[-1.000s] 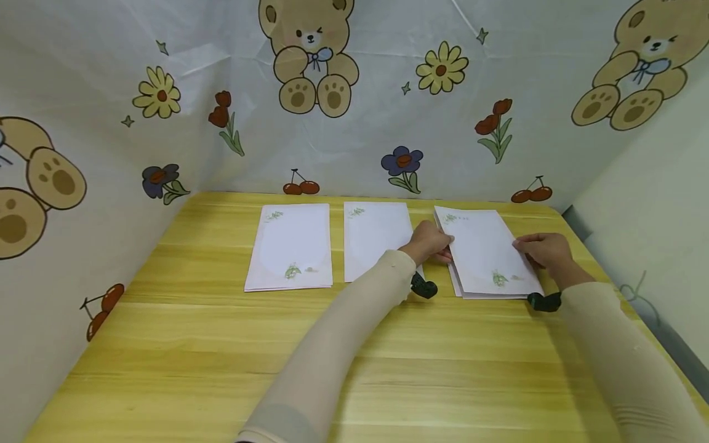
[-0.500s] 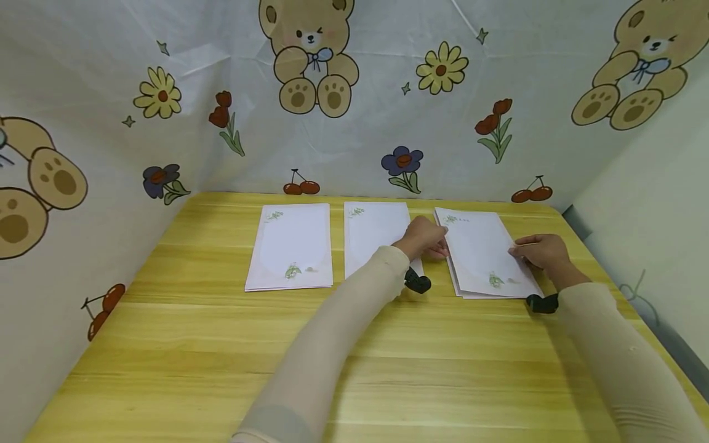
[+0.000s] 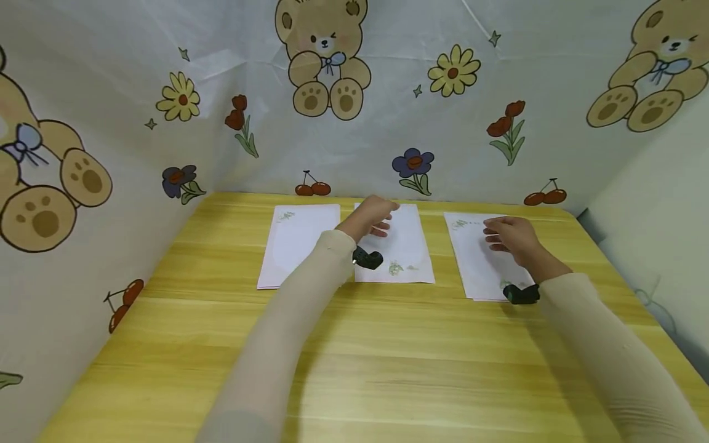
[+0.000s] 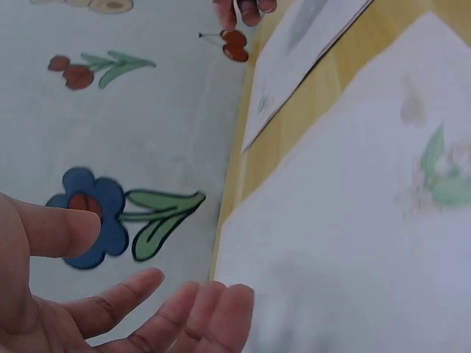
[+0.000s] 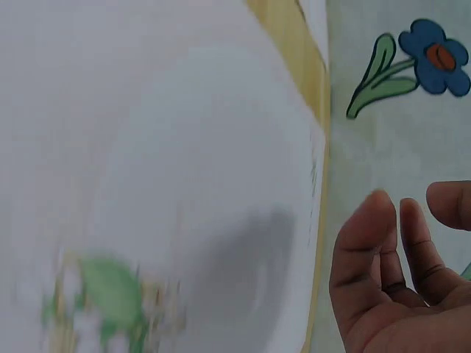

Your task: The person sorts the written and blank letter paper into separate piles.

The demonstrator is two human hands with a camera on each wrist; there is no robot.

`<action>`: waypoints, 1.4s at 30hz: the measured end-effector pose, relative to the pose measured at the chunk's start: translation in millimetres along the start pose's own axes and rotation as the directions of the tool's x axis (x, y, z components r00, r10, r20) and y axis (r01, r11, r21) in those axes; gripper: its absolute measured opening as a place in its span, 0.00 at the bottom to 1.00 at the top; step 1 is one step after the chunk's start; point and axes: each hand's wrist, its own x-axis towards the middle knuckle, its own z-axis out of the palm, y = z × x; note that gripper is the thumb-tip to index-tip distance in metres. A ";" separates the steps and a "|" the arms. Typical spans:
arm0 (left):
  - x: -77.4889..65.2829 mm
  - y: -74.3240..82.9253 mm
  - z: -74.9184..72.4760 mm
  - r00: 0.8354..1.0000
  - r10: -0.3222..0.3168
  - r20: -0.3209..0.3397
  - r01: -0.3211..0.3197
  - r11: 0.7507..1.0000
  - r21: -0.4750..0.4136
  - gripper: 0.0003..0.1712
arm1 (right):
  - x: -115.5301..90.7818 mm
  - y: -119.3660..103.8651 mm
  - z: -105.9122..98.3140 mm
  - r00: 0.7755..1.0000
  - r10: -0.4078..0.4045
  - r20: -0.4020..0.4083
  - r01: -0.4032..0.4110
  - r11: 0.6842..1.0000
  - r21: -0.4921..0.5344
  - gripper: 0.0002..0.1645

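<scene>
Three stacks of white paper with small green plant prints lie in a row on the wooden table. My left hand [image 3: 370,218] hovers over the upper left part of the middle paper stack [image 3: 396,246], holding nothing. In the left wrist view its fingers [image 4: 228,316] are spread loosely apart from the thumb. My right hand [image 3: 512,237] is above the right paper stack [image 3: 471,264], its fingers loosely bent with nothing between them. A shadow of that hand falls on the paper in the right wrist view. The left paper stack [image 3: 296,243] is partly hidden by the left forearm.
The wooden table [image 3: 410,369] runs up to a white backdrop cloth [image 3: 354,154] printed with bears, flowers and cherries. A dark wrist strap piece [image 3: 368,258] hangs below the left hand, and another strap piece [image 3: 522,294] below the right. A pale wall borders the table's right side.
Both hands have let go of the right stack's edges. My left hand has moved left over the middle stack; the right has risen slightly and shifted left. The head view has turned a little left.
</scene>
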 end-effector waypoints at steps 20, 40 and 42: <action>-2.6 -32.0 -50.3 0.994 -0.112 -0.004 0.112 0.991 -0.068 0.44 | 16.2 -37.8 73.1 0.978 0.053 0.204 -0.123 0.929 0.350 0.35; -6.8 -42.9 -59.8 0.994 -0.099 -0.039 0.094 0.988 -0.125 0.42 | 24.4 -47.6 104.7 0.980 0.036 0.196 -0.091 0.957 0.277 0.38; -6.8 -44.2 -60.4 0.995 -0.096 -0.040 0.090 0.988 -0.128 0.41 | 24.6 -46.6 108.0 0.977 0.021 0.212 -0.074 0.967 0.243 0.39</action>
